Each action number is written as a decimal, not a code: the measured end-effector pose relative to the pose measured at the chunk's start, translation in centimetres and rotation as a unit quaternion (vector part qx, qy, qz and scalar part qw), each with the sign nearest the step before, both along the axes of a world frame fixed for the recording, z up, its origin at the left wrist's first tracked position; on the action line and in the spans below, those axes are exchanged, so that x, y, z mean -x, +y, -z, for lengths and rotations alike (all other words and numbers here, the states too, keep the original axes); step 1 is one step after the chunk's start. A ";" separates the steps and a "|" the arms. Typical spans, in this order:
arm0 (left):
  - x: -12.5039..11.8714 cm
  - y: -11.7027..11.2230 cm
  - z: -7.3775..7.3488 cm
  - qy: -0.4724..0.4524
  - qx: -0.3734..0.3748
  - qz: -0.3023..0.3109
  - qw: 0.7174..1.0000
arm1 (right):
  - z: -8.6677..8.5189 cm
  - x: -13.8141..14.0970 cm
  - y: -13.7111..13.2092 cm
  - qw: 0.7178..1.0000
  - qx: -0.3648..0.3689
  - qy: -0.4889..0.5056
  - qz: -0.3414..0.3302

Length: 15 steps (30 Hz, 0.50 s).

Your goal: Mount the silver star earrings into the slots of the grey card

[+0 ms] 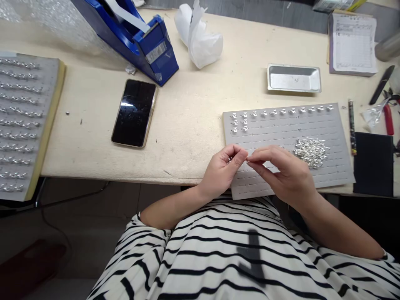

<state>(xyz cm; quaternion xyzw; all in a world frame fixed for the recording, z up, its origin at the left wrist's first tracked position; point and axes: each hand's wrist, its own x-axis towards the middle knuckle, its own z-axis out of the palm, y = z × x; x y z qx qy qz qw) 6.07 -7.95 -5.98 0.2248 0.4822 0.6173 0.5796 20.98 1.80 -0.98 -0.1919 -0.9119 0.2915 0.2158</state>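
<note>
Above the board [281,135], left hand [222,171] and right hand [283,175] pinched tiny silver pieces [246,161]; a slip could have dropped them into the loose heap [311,153] beside the grip.

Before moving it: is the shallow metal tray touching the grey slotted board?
Apart: the head view shows cream tabletop between the shallow metal tray and the grey slotted board.

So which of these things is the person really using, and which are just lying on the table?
Being used:
left hand
right hand
tiny silver pieces, pinched in the fingers
grey slotted rectangular board
heap of small silver pieces

Just lying about:
black glass smartphone
blue tape dispenser
shallow rectangular metal tray
red-handled pliers
</note>
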 end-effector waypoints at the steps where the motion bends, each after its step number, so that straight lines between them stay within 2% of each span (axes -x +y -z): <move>1: 0.1 0.0 -0.1 0.020 -0.002 0.002 1.000 | 0.0 0.0 0.1 1.000 -0.004 0.002 -0.005; 5: 0.4 0.0 -0.2 0.049 -0.007 -0.004 0.999 | 0.3 0.0 0.1 0.999 -0.036 -0.010 -0.007; 9: 0.6 0.0 0.1 0.044 -0.007 -0.010 0.999 | 0.0 0.2 -0.4 0.999 0.014 -0.043 0.022; 11: 0.6 0.0 0.2 0.036 -0.005 -0.008 0.999 | -0.3 0.3 -0.3 0.998 0.039 -0.054 0.013; 13: 0.6 -0.1 0.2 0.003 -0.001 -0.010 1.000 | -0.6 0.5 0.4 0.998 0.040 -0.053 0.009; 15: 0.6 -0.1 -0.1 -0.069 0.005 -0.025 0.997 | -0.4 0.6 1.8 0.998 0.005 -0.049 0.041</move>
